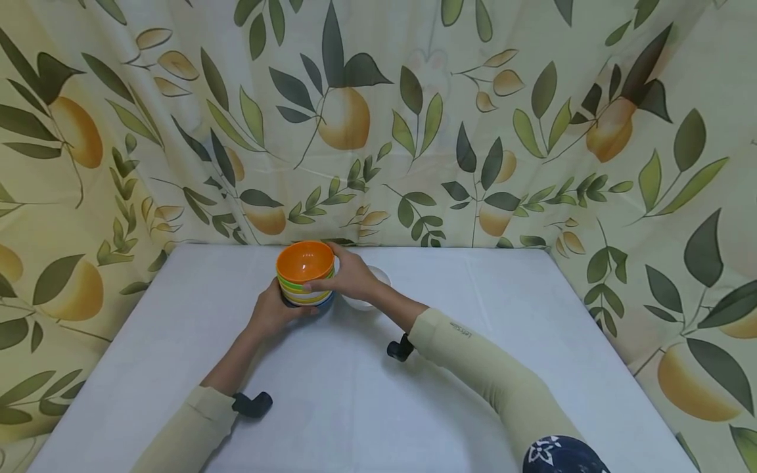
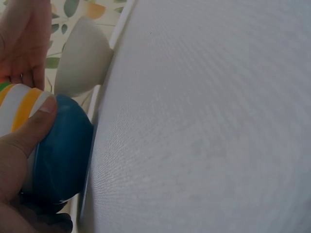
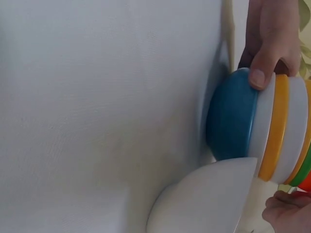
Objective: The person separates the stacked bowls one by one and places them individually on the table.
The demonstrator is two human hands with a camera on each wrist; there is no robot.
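Note:
A stack of nested bowls stands at the table's back, left of centre, with an orange bowl (image 1: 305,261) on top, green, yellow and white rims below it, and a blue bowl (image 2: 65,150) (image 3: 231,116) at the bottom. My left hand (image 1: 274,312) (image 2: 19,165) (image 3: 272,43) grips the lower stack from the left, its thumb over the lower rims. My right hand (image 1: 351,276) (image 2: 24,43) (image 3: 291,213) holds the upper bowls from the right, thumb in front, fingers mostly hidden behind. A white bowl (image 1: 357,304) (image 2: 82,58) (image 3: 204,199) sits upright beside the stack, partly under my right wrist.
The table (image 1: 355,394) has a white cover, and its back edge runs just behind the bowls. A patterned curtain (image 1: 426,131) hangs behind and at both sides. Dark wrist devices (image 1: 253,405) show at both sleeves. Dark blue cloth with a white flower (image 1: 562,454) appears at lower right.

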